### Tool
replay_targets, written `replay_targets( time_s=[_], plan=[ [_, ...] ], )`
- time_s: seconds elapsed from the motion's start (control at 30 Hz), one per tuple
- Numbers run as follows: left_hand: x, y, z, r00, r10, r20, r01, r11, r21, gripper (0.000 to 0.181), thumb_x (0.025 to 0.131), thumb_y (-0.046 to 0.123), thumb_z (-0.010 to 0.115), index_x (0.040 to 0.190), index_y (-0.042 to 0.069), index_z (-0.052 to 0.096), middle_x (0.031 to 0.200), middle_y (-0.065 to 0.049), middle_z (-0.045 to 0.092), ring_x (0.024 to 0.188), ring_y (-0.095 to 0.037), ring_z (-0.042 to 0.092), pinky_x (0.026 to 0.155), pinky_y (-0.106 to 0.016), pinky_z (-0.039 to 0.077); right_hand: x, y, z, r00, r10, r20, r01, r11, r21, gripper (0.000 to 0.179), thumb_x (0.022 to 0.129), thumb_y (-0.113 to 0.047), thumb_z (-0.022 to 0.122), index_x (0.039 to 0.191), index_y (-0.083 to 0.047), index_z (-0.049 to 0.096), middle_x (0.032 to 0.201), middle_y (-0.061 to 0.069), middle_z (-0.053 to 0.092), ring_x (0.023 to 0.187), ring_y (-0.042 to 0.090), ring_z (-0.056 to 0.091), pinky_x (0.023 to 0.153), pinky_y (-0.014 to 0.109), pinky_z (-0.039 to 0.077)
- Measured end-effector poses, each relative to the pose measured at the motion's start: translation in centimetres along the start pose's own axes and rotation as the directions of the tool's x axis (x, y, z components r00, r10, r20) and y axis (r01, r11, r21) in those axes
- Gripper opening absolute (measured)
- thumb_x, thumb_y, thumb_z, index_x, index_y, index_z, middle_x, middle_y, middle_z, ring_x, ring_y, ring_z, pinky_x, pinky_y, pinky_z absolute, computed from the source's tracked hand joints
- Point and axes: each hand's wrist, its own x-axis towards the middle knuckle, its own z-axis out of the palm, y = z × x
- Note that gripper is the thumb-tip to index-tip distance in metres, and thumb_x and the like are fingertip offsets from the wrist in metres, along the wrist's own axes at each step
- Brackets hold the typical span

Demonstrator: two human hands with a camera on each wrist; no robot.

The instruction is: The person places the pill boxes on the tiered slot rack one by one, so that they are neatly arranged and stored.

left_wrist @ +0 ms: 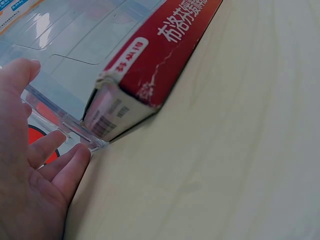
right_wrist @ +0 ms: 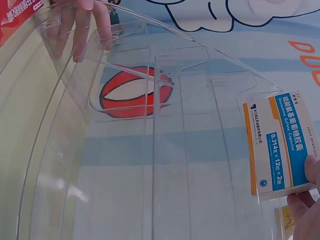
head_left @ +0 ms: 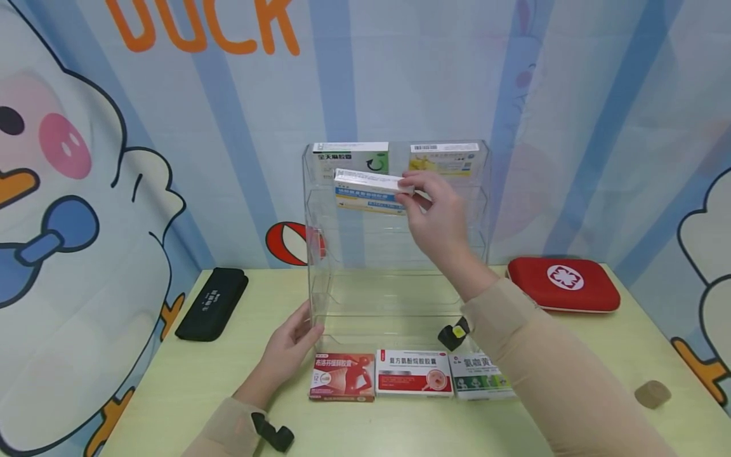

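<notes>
My right hand (head_left: 436, 212) pinches the right end of a white, blue and orange medicine box (head_left: 368, 192), labelled glucosamine sulfate capsules (right_wrist: 280, 145) in the right wrist view. The box is held in front of the upper part of a clear plastic tiered rack (head_left: 394, 298), tilted slightly. With thumb and fingers on either side, my left hand (head_left: 288, 346) grips the rack's lower left side wall. On the top tier stand a green-and-white box (head_left: 351, 156) and a yellow-and-white box (head_left: 444, 158).
Along the rack's foot are a red box (head_left: 341, 377), a red-and-white box (head_left: 414, 374) and a green-and-white box (head_left: 480, 377), the last partly behind the right sleeve. A black case (head_left: 211, 304) lies left, a red first-aid case (head_left: 562, 285) right, near a small brownish object (head_left: 653, 395).
</notes>
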Motion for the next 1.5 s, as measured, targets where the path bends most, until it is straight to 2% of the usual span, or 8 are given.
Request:
replay_targets(
  time_s=[0.27,0.47,0.7,0.87,1.17,1.5],
  plan=[
    [0.0,-0.1,0.0,1.0,0.004,0.0,-0.004,1.0,0.004,0.071,0.111,0.039,0.066,0.174,0.027,0.035,0.176,-0.009,0.044,0.156,-0.04,0.053,0.125,-0.055,0.05,-0.6,0.2,1.3,0.998,0.037,0.06,-0.035,0.999,-0.038,0.019,0.099,0.004,0.078,0.118,0.006,0.076,0.136,0.019,0.072,0.131,0.031,0.071,0.111,0.034,0.064],
    [0.1,-0.2,0.1,1.0,0.017,0.003,-0.017,1.0,0.01,0.071,0.112,0.039,0.066,0.174,0.027,0.035,0.176,-0.009,0.045,0.156,-0.04,0.054,0.124,-0.054,0.051,-0.8,0.3,1.8,0.998,0.039,0.047,-0.037,0.999,-0.039,0.019,0.099,0.004,0.077,0.118,0.006,0.075,0.137,0.019,0.072,0.131,0.032,0.071,0.111,0.035,0.064],
    [0.1,0.0,0.0,1.0,0.004,-0.001,-0.004,1.0,0.019,0.071,0.111,0.04,0.066,0.174,0.028,0.035,0.176,-0.008,0.045,0.156,-0.039,0.054,0.125,-0.055,0.05,-0.6,0.2,2.3,0.997,0.067,0.047,-0.066,0.997,-0.037,0.02,0.099,0.002,0.077,0.119,0.005,0.076,0.14,0.018,0.07,0.13,0.03,0.071,0.11,0.028,0.063],
    [0.0,-0.1,0.0,1.0,0.015,-0.004,-0.014,1.0,0.019,0.071,0.112,0.039,0.066,0.174,0.027,0.034,0.176,-0.009,0.045,0.156,-0.04,0.053,0.124,-0.054,0.05,-0.6,0.0,2.6,0.994,0.092,0.051,-0.091,0.996,-0.018,0.02,0.099,0.003,0.077,0.12,0.004,0.076,0.141,0.017,0.068,0.132,0.03,0.07,0.111,0.027,0.062],
    [0.0,0.1,0.0,1.0,0.0,0.002,0.0,1.0,-0.007,0.07,0.111,0.038,0.066,0.174,0.028,0.036,0.176,-0.008,0.045,0.157,-0.039,0.052,0.124,-0.055,0.049,-0.6,0.2,3.1,0.994,0.081,0.071,-0.08,0.997,-0.024,0.021,0.101,0.001,0.075,0.123,0.004,0.076,0.141,0.017,0.067,0.136,0.03,0.068,0.114,0.025,0.059],
    [0.0,0.1,0.1,1.0,-0.011,-0.008,0.011,1.0,0.011,0.069,0.112,0.038,0.066,0.174,0.03,0.036,0.176,-0.009,0.045,0.157,-0.04,0.052,0.124,-0.055,0.049,-0.6,0.2,3.3,0.99,0.103,0.096,-0.1,0.994,-0.039,0.023,0.104,0.0,0.073,0.126,0.003,0.074,0.145,0.017,0.065,0.138,0.03,0.066,0.118,0.033,0.059]
  ],
)
